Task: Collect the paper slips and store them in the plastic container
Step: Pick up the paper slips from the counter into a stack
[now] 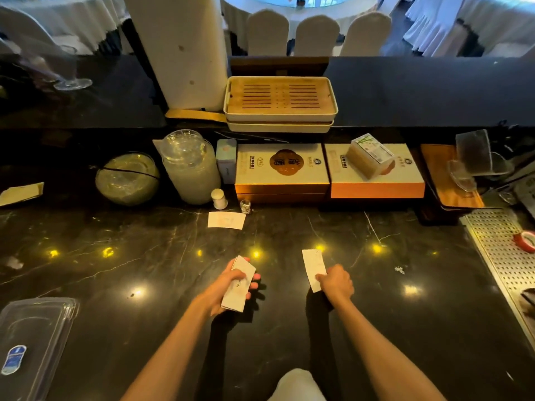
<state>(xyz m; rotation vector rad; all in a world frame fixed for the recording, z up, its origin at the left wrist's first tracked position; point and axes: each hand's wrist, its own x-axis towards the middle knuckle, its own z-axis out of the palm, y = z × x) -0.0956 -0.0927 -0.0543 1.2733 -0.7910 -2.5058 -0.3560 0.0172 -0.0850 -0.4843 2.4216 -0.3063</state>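
My left hand (228,285) is closed around a small stack of white paper slips (238,287) just above the black marble counter. My right hand (337,283) pinches the lower end of a single white slip (312,269) that stands up from the counter. Another white slip (226,220) lies flat further back, near a small white bottle. The clear plastic container (31,342), with a blue label on it, sits at the near left corner, well to the left of both hands.
Along the back stand a glass jar (189,166), a round glass bowl (127,178), two orange-sided gift boxes (282,172) and a stacked wooden tray (279,99). A perforated metal drain tray (500,256) with a red tape roll (525,241) lies at the right.
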